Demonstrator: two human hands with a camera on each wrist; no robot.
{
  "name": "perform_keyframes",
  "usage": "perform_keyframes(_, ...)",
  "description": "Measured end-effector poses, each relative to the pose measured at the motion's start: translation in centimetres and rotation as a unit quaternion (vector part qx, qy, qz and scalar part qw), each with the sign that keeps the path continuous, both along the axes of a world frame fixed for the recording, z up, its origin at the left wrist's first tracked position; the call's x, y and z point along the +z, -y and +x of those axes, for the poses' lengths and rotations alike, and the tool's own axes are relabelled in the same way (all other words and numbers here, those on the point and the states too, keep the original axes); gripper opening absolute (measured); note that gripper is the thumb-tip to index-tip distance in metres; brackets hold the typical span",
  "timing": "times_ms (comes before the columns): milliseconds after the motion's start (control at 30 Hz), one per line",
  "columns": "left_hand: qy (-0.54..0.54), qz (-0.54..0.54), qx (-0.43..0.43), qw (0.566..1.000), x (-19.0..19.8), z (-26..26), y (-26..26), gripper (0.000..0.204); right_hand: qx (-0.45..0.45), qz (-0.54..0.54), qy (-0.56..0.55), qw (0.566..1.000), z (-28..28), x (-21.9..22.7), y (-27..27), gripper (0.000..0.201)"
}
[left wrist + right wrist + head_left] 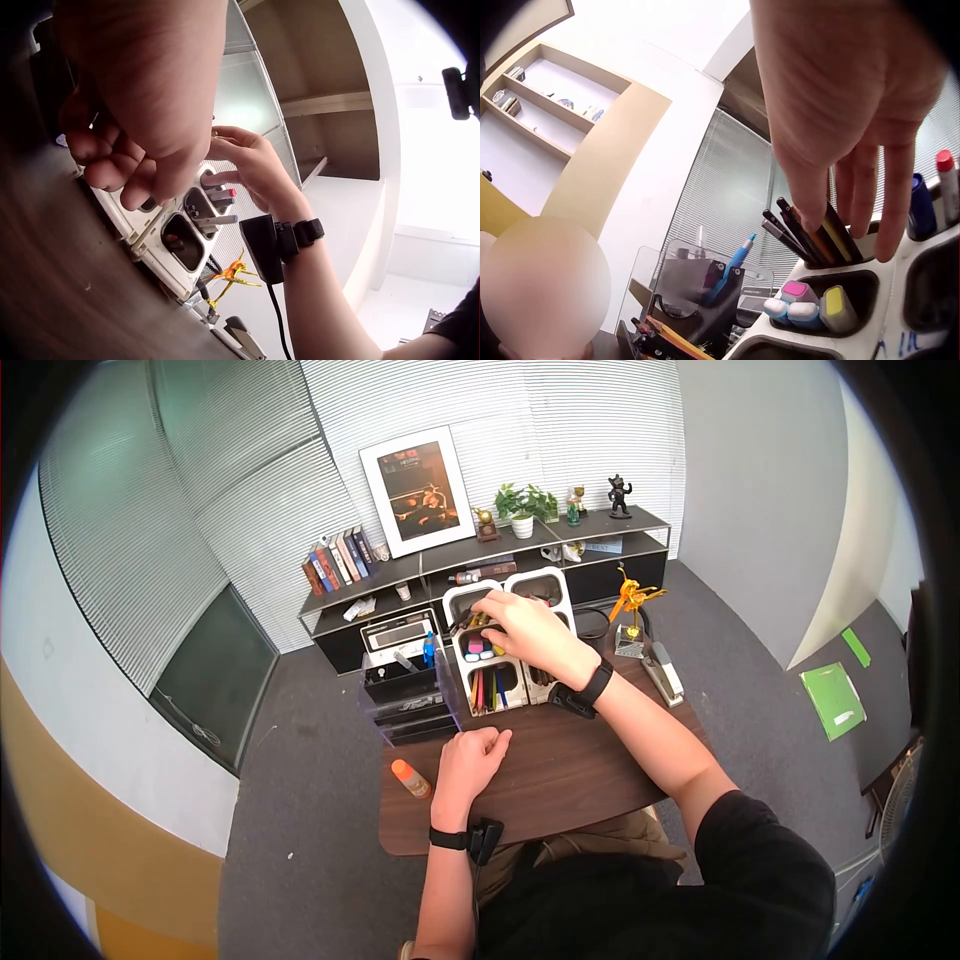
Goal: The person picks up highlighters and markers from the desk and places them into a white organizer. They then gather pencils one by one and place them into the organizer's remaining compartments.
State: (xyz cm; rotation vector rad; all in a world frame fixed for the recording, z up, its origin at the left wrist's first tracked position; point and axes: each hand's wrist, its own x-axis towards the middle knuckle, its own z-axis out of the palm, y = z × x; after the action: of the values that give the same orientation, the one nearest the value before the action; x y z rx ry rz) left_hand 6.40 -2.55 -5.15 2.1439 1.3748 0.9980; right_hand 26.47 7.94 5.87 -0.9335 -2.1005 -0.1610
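My right hand (525,630) reaches over the white organizer (512,705) at its back left compartment. In the right wrist view its thumb is against several dark and brown pens (821,244), with the other fingers (896,199) pointing down behind them. A gap shows between thumb and fingers in the left wrist view. Erasers or markers with pink and yellow ends (840,304) lie in the compartment in front. My left hand (470,762) rests on the brown table (560,770), fingers loosely curled, holding nothing.
Left of the organizer stands a clear and black desk holder (408,705) with a blue pen. An orange-capped glue bottle (411,779) lies near my left hand. At the right are a gold figurine (632,605) and a stapler (662,674). Behind runs a low shelf (400,572).
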Motion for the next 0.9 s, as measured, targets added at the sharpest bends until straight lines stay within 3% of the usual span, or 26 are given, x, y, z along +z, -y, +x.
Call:
perform_keyframes(200,0.012,-0.006,0.0,1.0,0.0,0.0,0.1,0.046,-0.03,0.016,0.044,0.998,-0.6,2.1,2.0,0.033)
perform_keyframes(267,0.003,-0.011,0.0,1.0,0.0,0.1,0.1,0.045,0.017,0.147,0.048,0.988,-1.1,2.4,2.2,0.034)
perform_keyframes(467,-0.005,0.011,-0.008,1.0,-0.7,-0.1,-0.4,0.047,0.035,0.149,0.124,0.98,-2.4,-0.1,1.5,0.024)
perform_keyframes(633,-0.004,0.008,-0.007,1.0,-0.3,0.0,-0.1,0.047,-0.012,0.151,0.19,0.97,-2.2,-0.5,1.1,0.037)
perform_keyframes(900,-0.01,-0.001,-0.004,1.0,-0.2,0.0,-0.1,0.047,0.002,0.113,0.122,0.986,-2.1,-0.2,1.5,0.046)
